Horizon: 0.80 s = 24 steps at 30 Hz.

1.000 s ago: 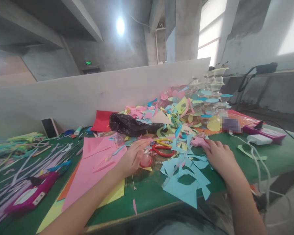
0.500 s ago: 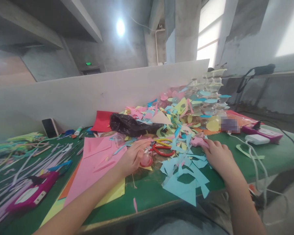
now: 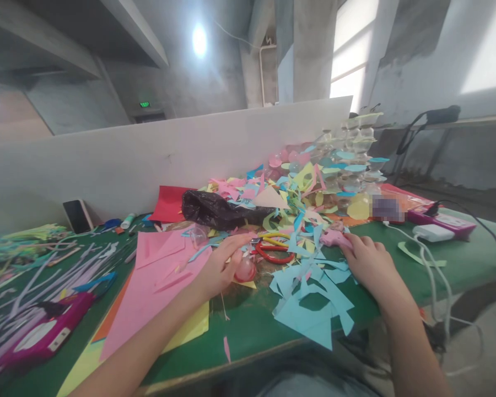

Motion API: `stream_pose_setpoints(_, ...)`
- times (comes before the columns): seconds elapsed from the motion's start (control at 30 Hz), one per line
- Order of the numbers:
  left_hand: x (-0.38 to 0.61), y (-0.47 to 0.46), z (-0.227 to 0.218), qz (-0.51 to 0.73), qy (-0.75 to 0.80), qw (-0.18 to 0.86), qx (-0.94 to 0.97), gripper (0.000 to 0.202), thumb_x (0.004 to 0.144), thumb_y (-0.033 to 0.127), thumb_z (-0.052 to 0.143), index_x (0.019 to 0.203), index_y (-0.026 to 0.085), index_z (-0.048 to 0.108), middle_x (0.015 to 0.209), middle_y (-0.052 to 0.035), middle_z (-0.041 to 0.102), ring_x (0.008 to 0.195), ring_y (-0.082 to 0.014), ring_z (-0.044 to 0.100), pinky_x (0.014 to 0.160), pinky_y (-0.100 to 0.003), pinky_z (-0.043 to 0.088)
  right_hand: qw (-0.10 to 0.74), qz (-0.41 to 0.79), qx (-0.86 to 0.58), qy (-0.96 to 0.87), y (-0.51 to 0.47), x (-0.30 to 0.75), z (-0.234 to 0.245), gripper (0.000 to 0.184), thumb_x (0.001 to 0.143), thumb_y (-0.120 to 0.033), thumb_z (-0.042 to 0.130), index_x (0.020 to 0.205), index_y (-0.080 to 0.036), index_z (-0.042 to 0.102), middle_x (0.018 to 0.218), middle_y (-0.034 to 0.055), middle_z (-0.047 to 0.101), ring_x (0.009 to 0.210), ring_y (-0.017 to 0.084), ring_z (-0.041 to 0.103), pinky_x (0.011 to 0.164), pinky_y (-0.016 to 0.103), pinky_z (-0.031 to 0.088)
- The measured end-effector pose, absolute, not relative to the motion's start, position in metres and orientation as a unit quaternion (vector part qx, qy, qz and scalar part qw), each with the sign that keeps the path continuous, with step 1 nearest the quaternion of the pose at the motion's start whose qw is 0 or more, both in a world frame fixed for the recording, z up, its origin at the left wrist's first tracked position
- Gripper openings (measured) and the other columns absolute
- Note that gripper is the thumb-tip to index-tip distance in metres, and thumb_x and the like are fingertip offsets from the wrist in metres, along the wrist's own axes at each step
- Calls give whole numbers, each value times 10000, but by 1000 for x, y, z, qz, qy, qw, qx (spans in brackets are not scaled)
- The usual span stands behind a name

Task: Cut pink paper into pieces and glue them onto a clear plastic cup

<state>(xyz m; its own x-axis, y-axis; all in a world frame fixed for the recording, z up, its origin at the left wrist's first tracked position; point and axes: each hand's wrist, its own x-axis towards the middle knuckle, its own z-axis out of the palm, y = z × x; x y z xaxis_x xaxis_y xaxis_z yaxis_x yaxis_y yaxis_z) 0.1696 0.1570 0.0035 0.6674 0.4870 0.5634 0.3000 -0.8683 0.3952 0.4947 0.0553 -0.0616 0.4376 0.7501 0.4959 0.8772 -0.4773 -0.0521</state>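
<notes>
My left hand [image 3: 223,263] is closed around a small clear ball with a pink base [image 3: 245,270], low over the table. Just beyond its fingertips lie pliers [image 3: 275,249] with red and yellow handles. Farther right, my right hand [image 3: 370,262] grips the end of a pink object [image 3: 334,238], shaped like a small glue gun; its far end is partly lost among paper scraps. Cut blue paper [image 3: 310,314] with holes in it lies between my hands. Pink paper sheets [image 3: 149,286] are stacked under and beside my left forearm.
A black plastic bag [image 3: 215,209] and a heap of coloured scraps [image 3: 252,190] lie behind. Clear cups [image 3: 355,160] are stacked at back right. Magenta power strips [image 3: 45,333] and white cables [image 3: 432,270] flank the work. A phone [image 3: 77,216] leans on the white partition [image 3: 107,160].
The view has shifted slightly. Both hands keep nearly the same places and grips, and the ball with the pink base shows a little more clearly beside my left fingers.
</notes>
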Motion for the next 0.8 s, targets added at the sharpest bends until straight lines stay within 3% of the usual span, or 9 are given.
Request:
stream_pose_setpoints(0.27,169,155,4,401,271,257,836,430,958,376,357,1314,198,520,1365,-86,548,1261,-227,497,1072,-407,378,153,-199,-836,-488,55,494,-60,403,963,-340,384,1261,-138,567,1040,162,637,862,301,598,729,371,423)
stream_pose_setpoints(0.47,169,154,6,343,248,159,892,442,966,342,345,1368,202,464,1440,-85,469,1347,-216,396,1129,-419,309,149,-204,-834,-490,55,494,-60,394,963,-327,381,1230,-123,587,1021,162,643,841,298,600,725,371,426)
stream_pose_setpoints(0.8,168,158,5,295,183,68,935,422,959,201,325,1357,204,466,1401,-95,498,1309,-193,429,1111,-405,349,156,-206,-832,-491,55,494,-60,382,958,-327,405,1225,-133,598,1006,162,643,833,291,598,719,366,426)
